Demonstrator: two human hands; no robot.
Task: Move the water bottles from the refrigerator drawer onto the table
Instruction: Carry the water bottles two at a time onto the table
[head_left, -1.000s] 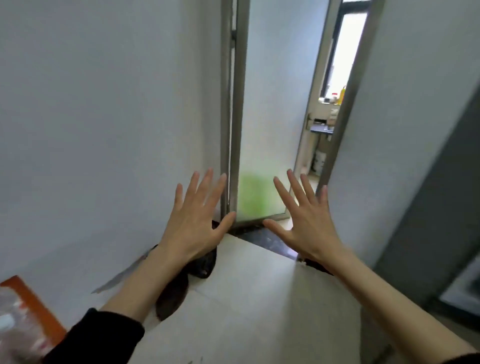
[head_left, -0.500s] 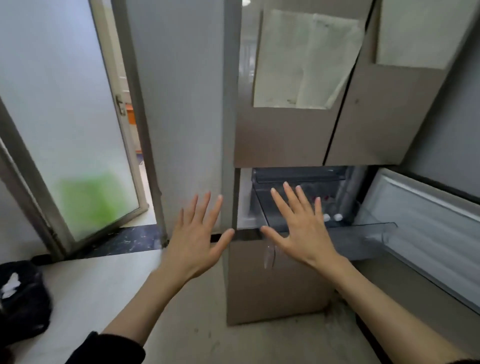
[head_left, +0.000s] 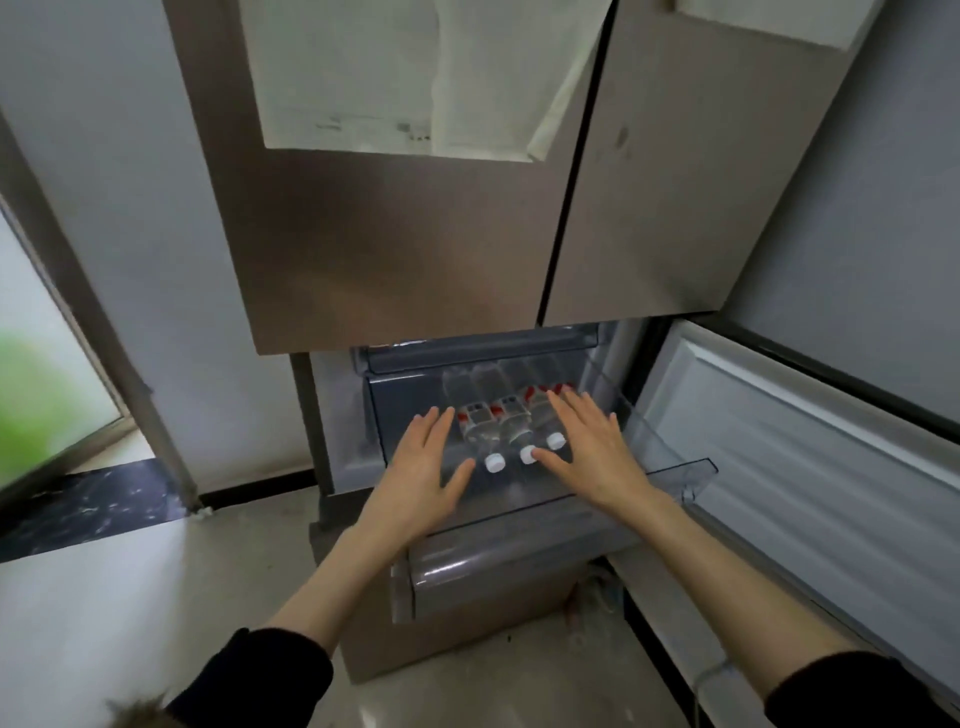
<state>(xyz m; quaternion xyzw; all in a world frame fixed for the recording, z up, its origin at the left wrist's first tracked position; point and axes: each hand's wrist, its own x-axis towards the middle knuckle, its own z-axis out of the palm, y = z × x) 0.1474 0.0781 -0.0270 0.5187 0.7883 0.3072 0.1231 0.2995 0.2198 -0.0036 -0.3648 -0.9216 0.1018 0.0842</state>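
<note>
Fig. legend, head view, near to far. Two forearms reach fwd from dark sleeves toward the fridge's lower section.

Left hand (head_left: 427, 474): grip released, fingers straight and spread, palm down, holding nothing; it hovers over the drawer's left part, just beside the leftmost bottle.

Right hand (head_left: 587, 448): grip likewise released, fingers straight, nothing held; it lies over the rightmost bottle, thumb tip near the middle cap. Contact w/ the bottle: cannot tell.

Refrigerator drawer (head_left: 696, 470): clear plastic, pulled out, its door swung open to the right.

Water bottles (head_left: 498, 431): three, lying on their sides, side by side in the drawer's middle; white caps point toward the person, red-labelled bodies run away toward the fridge back. Long axis thus approx. in line w/ both forearms.

Judgement: bottles sit between the two hands, slightly nearer the right; a wrap from above, across the body, suits either hand. No tabletop in view.
</note>
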